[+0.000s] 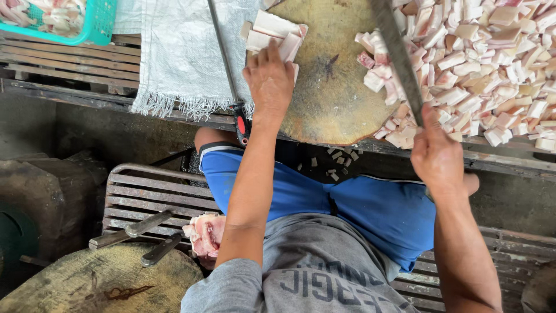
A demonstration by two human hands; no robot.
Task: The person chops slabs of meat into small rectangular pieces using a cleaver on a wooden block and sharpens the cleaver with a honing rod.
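Two hands work: left hand (269, 78) flat on pale meat strips (272, 35), right hand (437, 156) gripping a long knife (397, 55) beside a teal basket (95, 26).

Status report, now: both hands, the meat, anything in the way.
Left hand flat on pork strips on round chopping block. Right hand grips long knife. Diced pile crowds block's right side.

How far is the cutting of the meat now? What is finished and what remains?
Done: a big pile of diced pieces lies on the right, spilling onto the round chopping block. In hand: the left hand presses on a few uncut slabs on the block, and the right hand holds a long knife. Left: those slabs, plus a meat chunk on the bench behind.
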